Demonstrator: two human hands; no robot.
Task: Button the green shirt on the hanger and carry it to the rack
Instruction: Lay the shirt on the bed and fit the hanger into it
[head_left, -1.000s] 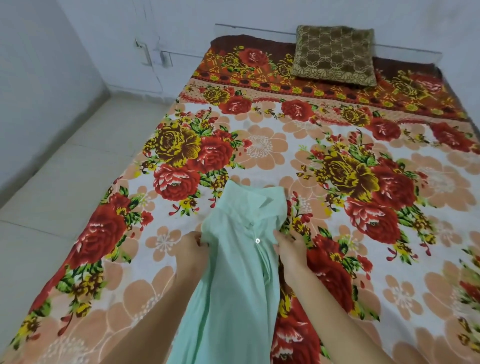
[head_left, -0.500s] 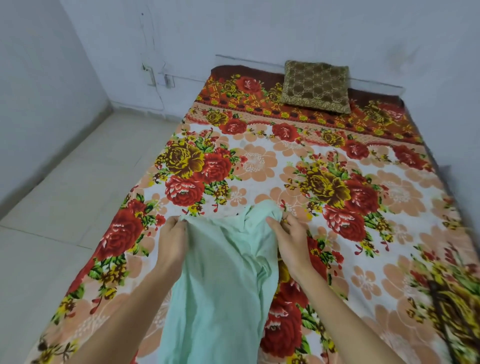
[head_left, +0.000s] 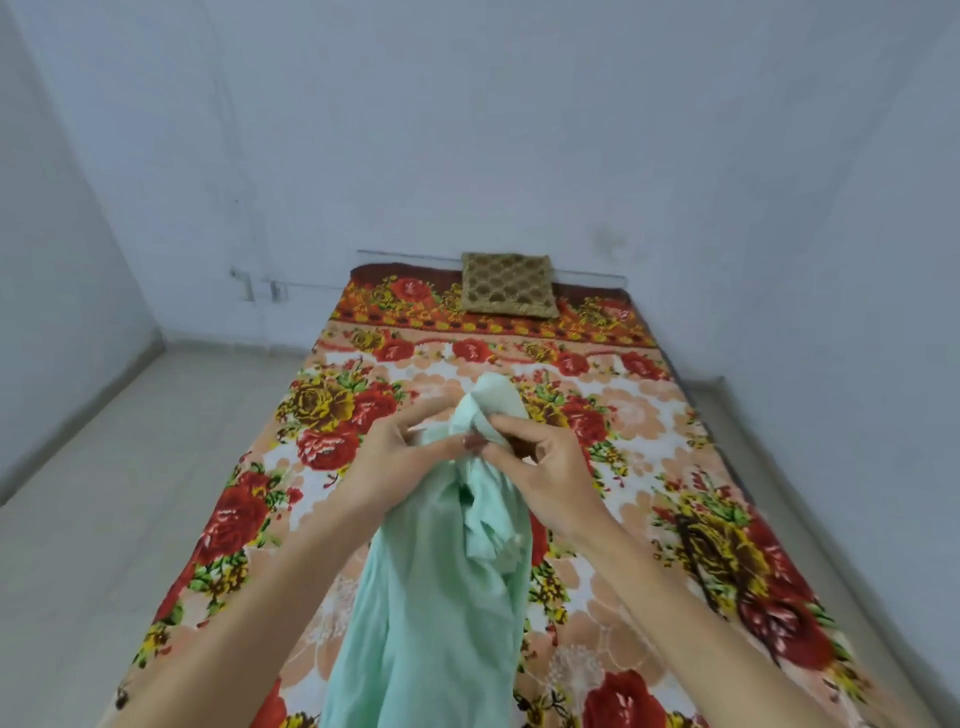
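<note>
head view: both hands are up in the middle of the frame over a bed, gripping the top end of the green shirt (head_left: 431, 597). left hand (head_left: 387, 457) has its fingers curled closed into the fabric at the left of the bunched top, thumb across toward the centre. right hand (head_left: 540, 467) pinches the cloth between thumb and forefinger just beside the left thumb, other fingers loosely bent. a fold of the shirt sticks up above both hands, rest of it hangs down between the forearms to the bottom edge, crumpled folds near the right wrist. hanger not visible, cannot tell if it is inside the cloth. buttons too blurred to make out. under the shirt is the floral bedsheet (head_left: 639, 415), red and yellow roses on white and peach. brown patterned cushion (head_left: 509, 285) at the far end against the pale wall (head_left: 467, 130). light tiled floor (head_left: 130, 467) left of the bed.
</note>
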